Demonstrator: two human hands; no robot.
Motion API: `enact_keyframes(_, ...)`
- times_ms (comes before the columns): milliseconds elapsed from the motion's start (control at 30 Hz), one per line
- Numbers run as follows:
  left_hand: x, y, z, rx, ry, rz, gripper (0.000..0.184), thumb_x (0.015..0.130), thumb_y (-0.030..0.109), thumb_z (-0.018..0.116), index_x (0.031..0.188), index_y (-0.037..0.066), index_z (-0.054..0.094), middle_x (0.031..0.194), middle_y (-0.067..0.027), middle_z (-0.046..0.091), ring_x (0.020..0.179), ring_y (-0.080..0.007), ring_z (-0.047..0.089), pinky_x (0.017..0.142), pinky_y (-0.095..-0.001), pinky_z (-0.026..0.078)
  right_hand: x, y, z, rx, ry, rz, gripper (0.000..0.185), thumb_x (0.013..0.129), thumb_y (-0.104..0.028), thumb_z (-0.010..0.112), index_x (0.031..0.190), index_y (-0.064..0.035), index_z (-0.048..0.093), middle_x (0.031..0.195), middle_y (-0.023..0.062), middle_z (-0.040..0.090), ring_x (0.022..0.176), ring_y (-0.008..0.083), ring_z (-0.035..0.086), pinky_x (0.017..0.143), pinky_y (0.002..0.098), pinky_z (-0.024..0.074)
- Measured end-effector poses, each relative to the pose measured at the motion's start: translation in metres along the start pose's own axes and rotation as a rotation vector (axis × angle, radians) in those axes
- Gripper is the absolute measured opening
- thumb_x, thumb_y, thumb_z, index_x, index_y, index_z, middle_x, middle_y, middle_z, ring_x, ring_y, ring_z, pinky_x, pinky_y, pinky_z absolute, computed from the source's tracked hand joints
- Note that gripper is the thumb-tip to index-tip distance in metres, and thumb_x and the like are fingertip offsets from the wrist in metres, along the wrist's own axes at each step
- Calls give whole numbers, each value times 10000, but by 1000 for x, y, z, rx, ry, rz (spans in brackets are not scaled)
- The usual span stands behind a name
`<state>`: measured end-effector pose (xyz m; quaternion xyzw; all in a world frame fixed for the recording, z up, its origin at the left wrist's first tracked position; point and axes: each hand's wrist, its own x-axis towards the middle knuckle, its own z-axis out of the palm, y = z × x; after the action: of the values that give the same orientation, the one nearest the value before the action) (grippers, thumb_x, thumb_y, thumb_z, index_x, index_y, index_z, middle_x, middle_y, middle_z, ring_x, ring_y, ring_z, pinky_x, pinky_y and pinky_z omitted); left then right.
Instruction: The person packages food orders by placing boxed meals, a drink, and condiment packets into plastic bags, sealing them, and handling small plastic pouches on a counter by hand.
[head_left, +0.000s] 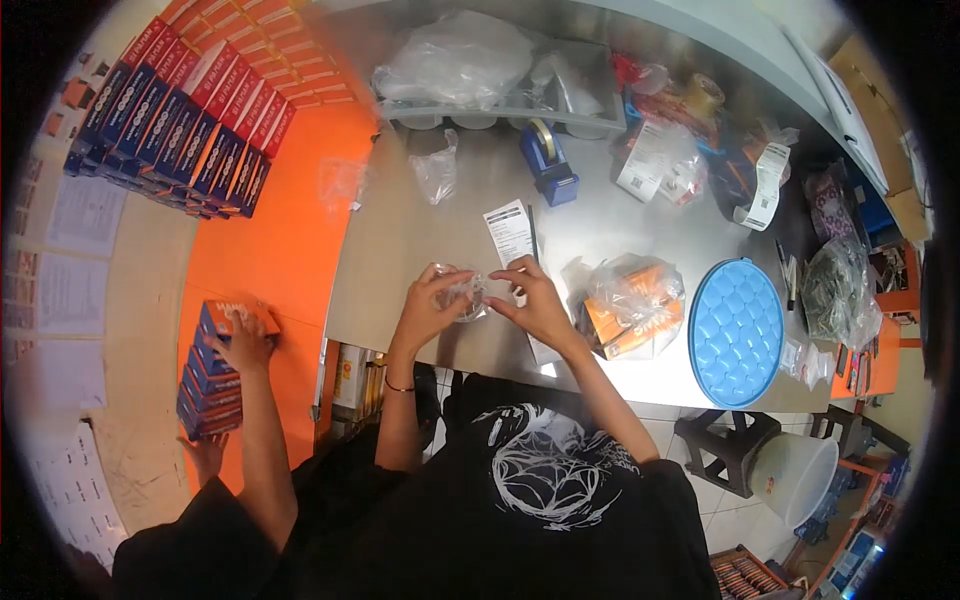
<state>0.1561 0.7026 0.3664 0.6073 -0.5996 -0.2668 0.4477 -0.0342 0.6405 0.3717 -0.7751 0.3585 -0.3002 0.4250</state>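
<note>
Plastic film (pixel 468 300), clear and crumpled, pinched between the fingertips of left hand (pixel 430 310) and right hand (pixel 537 305), held above a metal table (pixel 395 235), printed slip (pixel 510 230) laid just beyond, bagged orange boxes (pixel 633 308) set near the right hand.

left hand (pixel 428 310): fingers curled, pinching | right hand (pixel 537 308): opposite, thumb and forefinger bent inward | forearms (pixel 603 388): across desk's (pixel 395 240) near edge

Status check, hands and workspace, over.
Left hand holding clear plastic; right hand, fingertips at its edge. Printed slip just beyond. Bagged orange boxes beside right forearm.
</note>
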Motion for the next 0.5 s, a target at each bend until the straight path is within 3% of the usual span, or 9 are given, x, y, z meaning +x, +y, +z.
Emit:
enact_keyframes(67, -1, -5, 2, -26, 0, 100, 250, 761, 106, 719, 1001, 41, 688, 856, -58, 614, 739, -119, 534, 671, -241, 436, 8, 7, 18, 43, 18, 56, 241, 765, -145, 713, 974, -37, 664, 933, 84, 533, 733, 190, 557, 663, 294, 478)
enact_keyframes(167, -4, -6, 3, -24, 61, -43, 177, 766, 120, 718, 923, 43, 689, 830, -82, 617, 747, -170, 601, 690, -276, 479, 8, 11, 34, 179, 85, 92, 177, 756, -123, 704, 902, -28, 673, 870, 75, 537, 700, 180, 555, 648, 286, 473)
enact_keyframes(267, -3, -4, 8, 39, 144, -54, 181, 780, 128, 718, 920, 26, 665, 785, -59, 627, 701, -140, 595, 654, -258, 476, 7, 12, 40, 241, 139, 42, 132, 741, -90, 684, 850, -20, 660, 853, 72, 534, 705, 176, 557, 648, 282, 469)
enact_keyframes(333, -4, -10, 21, -283, 401, -170, 196, 807, 135, 710, 928, 5, 626, 741, -37, 628, 631, -100, 555, 604, -235, 460, 3, 13, 40, 214, 145, 23, 123, 732, -74, 672, 839, -17, 648, 862, 73, 532, 716, 177, 559, 653, 282, 468)
enact_keyframes(500, -13, -12, 33, -210, 485, -273, 178, 850, 97, 662, 984, 9, 584, 779, -53, 645, 674, -87, 582, 614, -227, 468, -10, 8, 40, 158, 52, -86, 136, 724, -48, 648, 849, -3, 617, 890, 88, 514, 769, 203, 561, 688, 294, 461)
